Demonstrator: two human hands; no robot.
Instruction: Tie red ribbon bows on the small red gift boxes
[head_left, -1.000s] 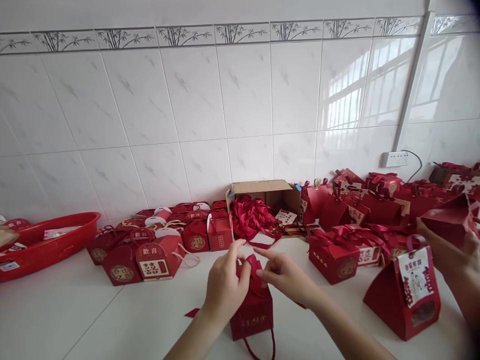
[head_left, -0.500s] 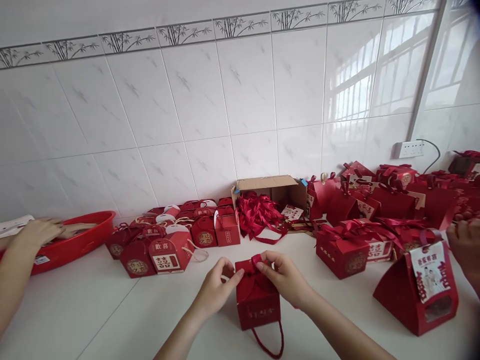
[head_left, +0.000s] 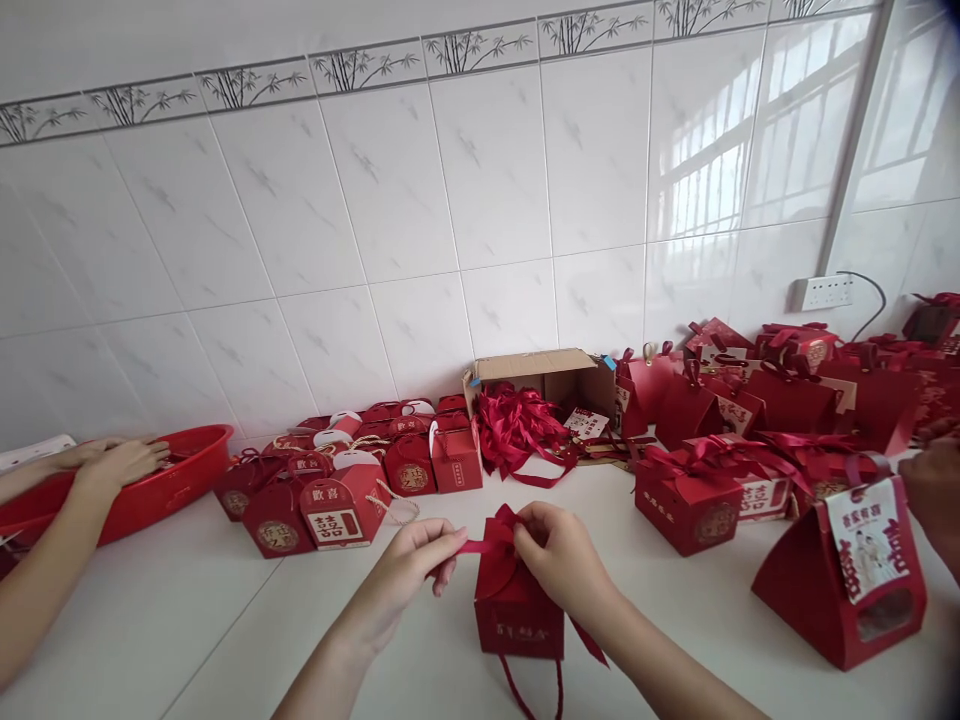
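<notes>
In front of me on the white table stands a small red gift box (head_left: 519, 622), gold lettering on its front and a dark red cord handle (head_left: 517, 690) lying toward me. A red ribbon (head_left: 487, 546) crosses its top. My left hand (head_left: 420, 560), left of the box, pinches one end of the ribbon and holds it stretched sideways. Over the box's top, my right hand (head_left: 559, 555) is closed on the ribbon at a loop; its fingertips are partly hidden. Another ribbon tail (head_left: 590, 642) hangs at the box's right side.
A cardboard box (head_left: 536, 363) of red ribbons (head_left: 517, 430) stands by the wall, red gift boxes (head_left: 341, 510) to its left. More boxes (head_left: 690, 505) and a tagged triangular box (head_left: 840, 590) are right. Another person's hands (head_left: 124, 462) reach into a red basin (head_left: 191, 470); a hand (head_left: 934, 485) shows far right.
My left hand has moved left and now pulls a ribbon end out sideways. My right hand has closed in over the box's top. The other person's hands at the basin have shifted right.
</notes>
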